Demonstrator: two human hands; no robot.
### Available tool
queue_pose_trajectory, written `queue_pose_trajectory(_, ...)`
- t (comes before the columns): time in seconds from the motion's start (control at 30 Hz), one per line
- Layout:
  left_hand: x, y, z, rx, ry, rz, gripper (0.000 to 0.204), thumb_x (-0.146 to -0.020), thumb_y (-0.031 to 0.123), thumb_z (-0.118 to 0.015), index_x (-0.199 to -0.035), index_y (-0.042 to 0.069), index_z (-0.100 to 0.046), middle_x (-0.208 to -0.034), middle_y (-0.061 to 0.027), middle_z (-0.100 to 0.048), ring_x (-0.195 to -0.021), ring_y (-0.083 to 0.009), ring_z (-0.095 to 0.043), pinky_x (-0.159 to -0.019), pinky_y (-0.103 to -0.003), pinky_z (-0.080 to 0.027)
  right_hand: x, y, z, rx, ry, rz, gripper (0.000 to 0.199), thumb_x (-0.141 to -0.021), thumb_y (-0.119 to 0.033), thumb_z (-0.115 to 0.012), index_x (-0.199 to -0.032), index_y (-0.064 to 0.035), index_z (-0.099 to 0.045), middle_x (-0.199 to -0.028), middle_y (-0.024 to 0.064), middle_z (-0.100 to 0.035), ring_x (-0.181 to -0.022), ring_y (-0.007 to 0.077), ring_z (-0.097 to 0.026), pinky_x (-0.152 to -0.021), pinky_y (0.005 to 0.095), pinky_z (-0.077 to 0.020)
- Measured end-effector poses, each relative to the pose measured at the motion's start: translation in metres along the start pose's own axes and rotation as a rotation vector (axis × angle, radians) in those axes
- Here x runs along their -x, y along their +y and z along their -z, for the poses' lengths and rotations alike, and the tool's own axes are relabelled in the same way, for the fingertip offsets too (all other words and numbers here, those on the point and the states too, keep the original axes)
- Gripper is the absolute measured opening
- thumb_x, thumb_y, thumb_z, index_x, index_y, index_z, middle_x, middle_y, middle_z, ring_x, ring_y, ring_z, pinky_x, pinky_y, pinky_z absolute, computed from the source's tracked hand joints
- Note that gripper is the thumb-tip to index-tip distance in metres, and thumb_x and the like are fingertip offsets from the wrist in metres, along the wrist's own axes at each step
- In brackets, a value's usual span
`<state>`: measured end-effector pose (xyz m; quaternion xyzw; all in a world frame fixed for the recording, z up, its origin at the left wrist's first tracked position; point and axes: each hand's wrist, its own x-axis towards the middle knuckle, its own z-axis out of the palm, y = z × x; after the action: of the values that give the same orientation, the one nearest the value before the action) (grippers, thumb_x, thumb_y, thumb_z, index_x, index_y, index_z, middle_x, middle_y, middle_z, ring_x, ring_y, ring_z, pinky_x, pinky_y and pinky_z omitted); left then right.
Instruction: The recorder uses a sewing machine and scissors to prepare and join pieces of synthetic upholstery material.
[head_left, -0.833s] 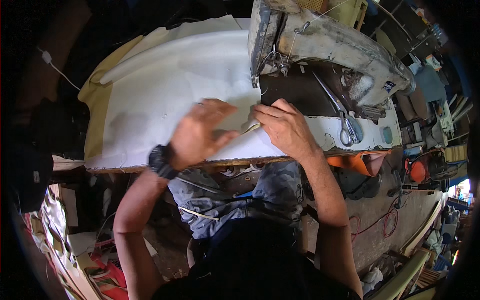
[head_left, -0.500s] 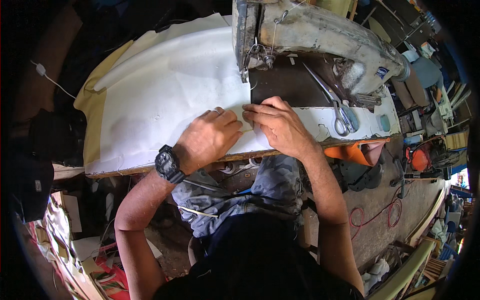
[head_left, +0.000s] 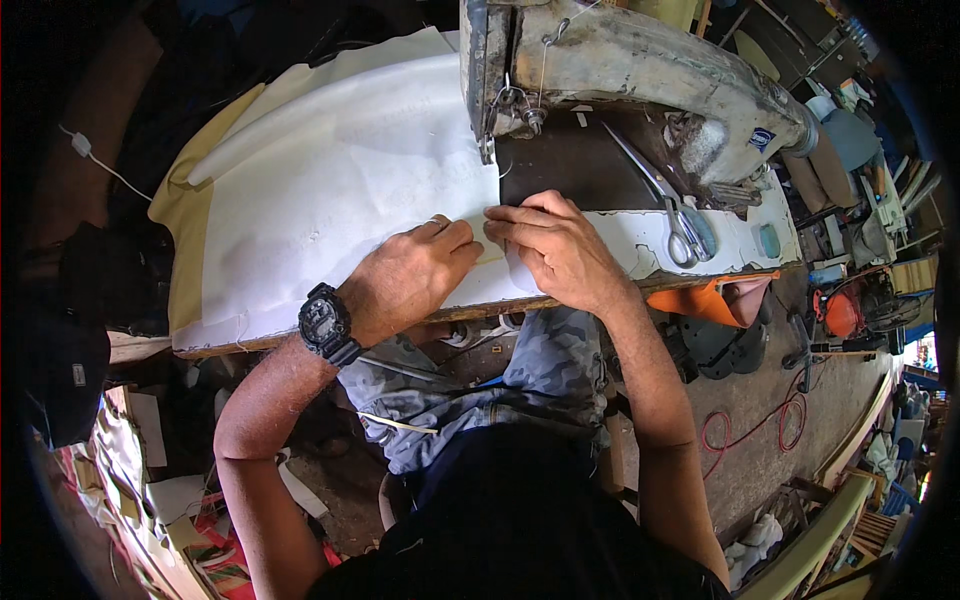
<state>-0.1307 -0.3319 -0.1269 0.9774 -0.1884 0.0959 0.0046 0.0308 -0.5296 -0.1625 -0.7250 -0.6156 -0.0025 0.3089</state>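
Note:
A large sheet of white fabric (head_left: 330,190), yellowish along its left side, covers the left part of the sewing table. My right hand (head_left: 555,245) pinches its right edge just in front of the sewing machine's needle area (head_left: 487,150). Close beside it, my left hand (head_left: 415,275) has its fingers curled together on the same fabric near the table's front edge. The fingertips of both hands nearly meet, and the bit of fabric between them is mostly hidden. A black watch (head_left: 328,325) is on my left wrist.
The old sewing machine's arm (head_left: 640,70) spans the back right. Metal scissors (head_left: 672,215) lie on the worn tabletop beside a small bluish piece (head_left: 769,241). Orange material (head_left: 705,303) hangs under the front edge. A red hose (head_left: 745,435) coils on the floor.
My left hand has shifted very slightly left, its elbow swinging outward. My right hand stays at the fabric's edge, almost unmoved.

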Motion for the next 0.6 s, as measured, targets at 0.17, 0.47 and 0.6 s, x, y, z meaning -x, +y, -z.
queue_pose_trajectory(0.17, -0.001, 0.007, 0.002, -0.038, -0.028, 0.026, 0.061, -0.072, 0.031, -0.085, -0.119, -0.001, -0.065, -0.111, -0.0121, -0.062, -0.107, -0.0289, -0.068, -0.086, -0.037, -0.062, -0.001, -0.001, 0.000, -0.001, 0.001, -0.005, 0.032, -0.092, -0.003, -0.066, -0.121, -0.0076, -0.077, -0.136, 0.0039, -0.071, -0.115, 0.0266, -0.059, -0.104, 0.0368, -0.0500)
queue_pose_trajectory(0.47, 0.000, 0.009, 0.004, -0.060, -0.071, 0.047, 0.063, -0.071, 0.030, -0.083, -0.123, -0.001, -0.064, -0.111, -0.0125, -0.060, -0.107, -0.0282, -0.067, -0.087, -0.037, -0.062, -0.002, -0.003, 0.000, -0.007, 0.002, -0.015, 0.033, -0.092, -0.003, -0.064, -0.122, -0.0085, -0.077, -0.136, 0.0036, -0.071, -0.114, 0.0263, -0.059, -0.103, 0.0365, -0.0502)
queue_pose_trajectory(0.6, 0.003, 0.002, 0.006, -0.022, -0.018, 0.043, 0.062, -0.072, 0.033, -0.084, -0.122, 0.001, -0.064, -0.110, -0.0119, -0.058, -0.107, -0.0287, -0.066, -0.088, -0.038, -0.062, -0.001, 0.000, 0.001, 0.008, 0.002, -0.019, 0.032, -0.093, -0.004, -0.064, -0.122, -0.0094, -0.077, -0.137, 0.0036, -0.070, -0.114, 0.0262, -0.059, -0.104, 0.0369, -0.0497)
